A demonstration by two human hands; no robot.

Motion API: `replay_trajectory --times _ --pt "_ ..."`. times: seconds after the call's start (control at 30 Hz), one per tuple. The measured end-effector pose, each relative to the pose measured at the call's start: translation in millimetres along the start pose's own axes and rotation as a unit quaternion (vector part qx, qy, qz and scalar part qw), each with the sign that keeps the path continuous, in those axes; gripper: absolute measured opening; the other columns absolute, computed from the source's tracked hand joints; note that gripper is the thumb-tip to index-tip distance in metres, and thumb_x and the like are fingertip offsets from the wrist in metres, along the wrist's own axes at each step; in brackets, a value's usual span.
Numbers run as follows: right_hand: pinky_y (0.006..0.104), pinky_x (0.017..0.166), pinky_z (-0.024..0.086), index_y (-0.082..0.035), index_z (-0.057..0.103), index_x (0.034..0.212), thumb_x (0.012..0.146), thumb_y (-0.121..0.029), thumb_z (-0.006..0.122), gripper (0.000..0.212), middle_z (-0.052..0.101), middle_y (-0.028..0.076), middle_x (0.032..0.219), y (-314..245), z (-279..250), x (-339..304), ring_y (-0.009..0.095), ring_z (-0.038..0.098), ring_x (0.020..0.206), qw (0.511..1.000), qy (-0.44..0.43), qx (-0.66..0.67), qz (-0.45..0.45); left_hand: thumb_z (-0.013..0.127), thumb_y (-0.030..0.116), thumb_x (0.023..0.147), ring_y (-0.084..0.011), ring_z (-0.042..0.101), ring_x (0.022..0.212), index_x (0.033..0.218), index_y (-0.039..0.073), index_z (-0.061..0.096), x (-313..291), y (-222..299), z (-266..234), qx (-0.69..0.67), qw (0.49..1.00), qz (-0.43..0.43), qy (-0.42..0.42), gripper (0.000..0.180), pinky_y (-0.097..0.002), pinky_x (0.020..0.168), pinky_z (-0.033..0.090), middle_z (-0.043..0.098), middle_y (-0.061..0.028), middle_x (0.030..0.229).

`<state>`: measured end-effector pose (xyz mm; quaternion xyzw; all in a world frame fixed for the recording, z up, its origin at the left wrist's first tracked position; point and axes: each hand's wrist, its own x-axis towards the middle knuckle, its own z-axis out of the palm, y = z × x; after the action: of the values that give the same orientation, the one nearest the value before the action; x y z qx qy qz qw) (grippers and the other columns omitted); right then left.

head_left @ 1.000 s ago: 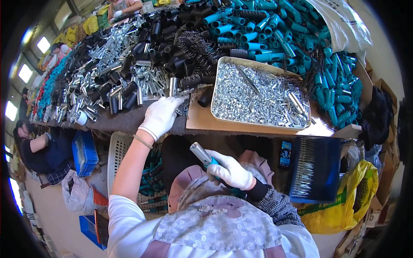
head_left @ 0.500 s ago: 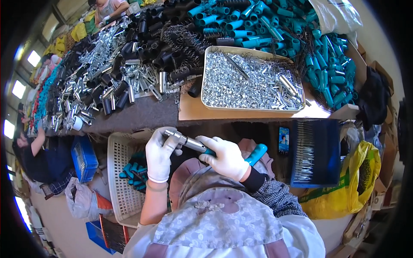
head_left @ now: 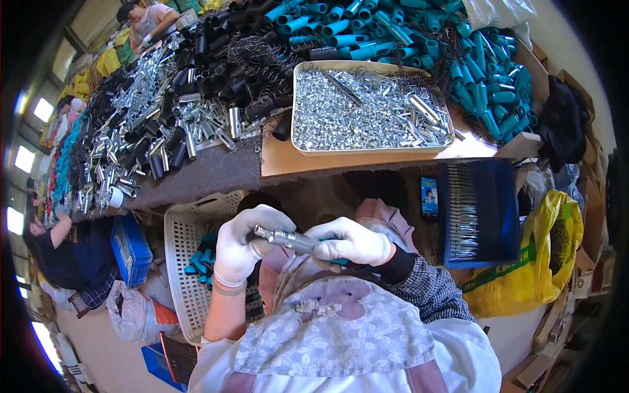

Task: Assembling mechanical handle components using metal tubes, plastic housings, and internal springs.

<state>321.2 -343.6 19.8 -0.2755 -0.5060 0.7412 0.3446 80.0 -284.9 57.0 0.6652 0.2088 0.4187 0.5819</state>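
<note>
Above my lap, both white-gloved hands hold one tool with a silver metal barrel and a teal part, mostly covered by my right hand. The barrel tilts slightly, its narrow stepped end toward the left. My left hand curls around that end, with some fingertips hidden behind the metal. My right hand is closed around the other end, thumb along the barrel. Below my left wrist, a white plastic basket contains teal handles.
On the bench ahead, a cream tray holds small metal parts. Teal handles, black tubes and silver pieces lie heaped around it. A blue bin of thin rods and a yellow bag stand right. Other people work far left.
The view has shifted, so the bench sits higher. The teal handle that stuck out right of my right hand is now mostly hidden. Both hands stay on the tool.
</note>
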Motion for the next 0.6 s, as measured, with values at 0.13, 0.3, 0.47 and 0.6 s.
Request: replay_trajectory --times 0.13,0.3,0.47,0.6 --pt "0.0326 0.066 0.052 -0.003 0.067 0.122 0.096 -0.028 0.065 0.036 0.066 0.006 0.078 0 6 -3 0.018 0.064 0.070 0.983 0.085 -0.154 -0.055 0.082 0.049 0.081 -0.0209 0.066 0.099 0.122 -0.005 0.061 5 27 -2 0.007 0.994 -0.107 0.002 0.071 -0.0325 0.084 0.054 0.068 -0.0170 0.117" --pt "0.0389 0.076 0.055 -0.005 0.068 0.121 0.093 -0.029 0.065 0.037 0.072 0.017 0.089 -11 18 -4 0.034 0.072 0.083 0.858 0.206 -0.448 -0.143 0.074 0.014 0.088 -0.0163 0.068 0.082 0.107 -0.002 0.069 4 38 8 0.285 0.944 -0.167 0.017 0.026 -0.0312 0.075 0.055 0.072 -0.0112 0.093" --pt "0.0441 0.075 0.055 -0.007 0.069 0.116 0.093 -0.034 0.066 0.036 0.071 0.019 0.091 -10 6 -10 0.039 0.069 0.084 0.932 0.129 -0.325 -0.098 0.074 -0.004 0.066 -0.0325 0.064 0.101 0.101 -0.001 0.069 10 40 0 0.381 0.900 0.128 -0.168 0.035 -0.0401 0.088 0.051 0.067 -0.0133 0.107" --pt "0.0443 0.075 0.055 -0.007 0.069 0.116 0.093 -0.035 0.066 0.036 0.071 0.019 0.092 -9 9 -11 0.039 0.070 0.085 0.888 0.169 -0.412 -0.115 0.077 0.014 0.076 -0.0175 0.067 0.087 0.113 0.000 0.068 2 51 0 0.312 0.921 -0.231 0.036 0.040 -0.0303 0.081 0.053 0.069 -0.0127 0.097"
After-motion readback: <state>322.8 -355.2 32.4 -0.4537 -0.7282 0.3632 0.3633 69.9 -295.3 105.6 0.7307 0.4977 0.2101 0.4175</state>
